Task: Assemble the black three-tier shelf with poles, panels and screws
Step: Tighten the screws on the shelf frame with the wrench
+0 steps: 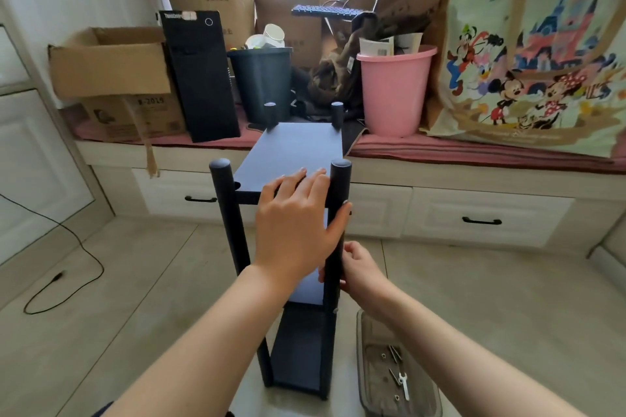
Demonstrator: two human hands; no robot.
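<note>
The black three-tier shelf stands upright on the floor in front of me, its top panel [294, 149] flat between several round black poles. My left hand [298, 223] lies over the near edge of the top panel, fingers on the panel and thumb hooked round the near right pole [339, 186]. My right hand [359, 267] is lower down, fingers curled against the outer side of that same pole near the middle panel [310, 284]; what the fingertips hold is hidden. The bottom panel [299, 342] shows below. A small screw head [335, 310] sits on the pole.
A clear plastic tray [369, 366] on the floor at the right holds screws and a small white wrench [403, 384]. Behind the shelf runs a window bench with drawers [481, 213], boxes, a black bin [262, 85], a pink bucket [394, 95]. A black cable [67, 247] trails at the left.
</note>
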